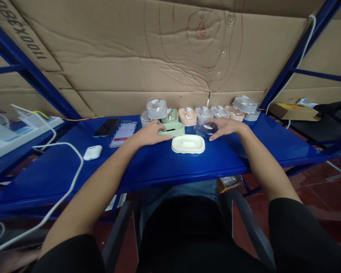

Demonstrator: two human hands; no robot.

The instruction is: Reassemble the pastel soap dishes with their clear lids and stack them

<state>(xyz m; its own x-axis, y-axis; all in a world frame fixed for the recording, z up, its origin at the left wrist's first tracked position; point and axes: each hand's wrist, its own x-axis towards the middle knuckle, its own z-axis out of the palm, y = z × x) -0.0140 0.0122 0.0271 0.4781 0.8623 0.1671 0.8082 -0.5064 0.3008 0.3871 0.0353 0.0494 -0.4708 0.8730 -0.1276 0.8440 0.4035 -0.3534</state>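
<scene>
My left hand [149,133] lies flat on the blue metal shelf [165,167], its fingertips against a pale green soap dish [172,129]. My right hand [226,127] spreads over a clear plastic lid [204,130], touching its rim. Between them, a cream soap dish [188,144] sits nearer the shelf's front edge. Behind my hands stands a row of several lidded plastic soap boxes [187,115] in green, peach and clear, some stacked. Neither hand visibly grips anything.
Left of my hands lie a dark smartphone [104,127], a second phone [122,134] with a blurred screen, and a white earbud case [92,152]. A white cable [57,178] crosses the shelf. Marked cardboard [130,68] lines the back, with a cardboard box [294,112] at right.
</scene>
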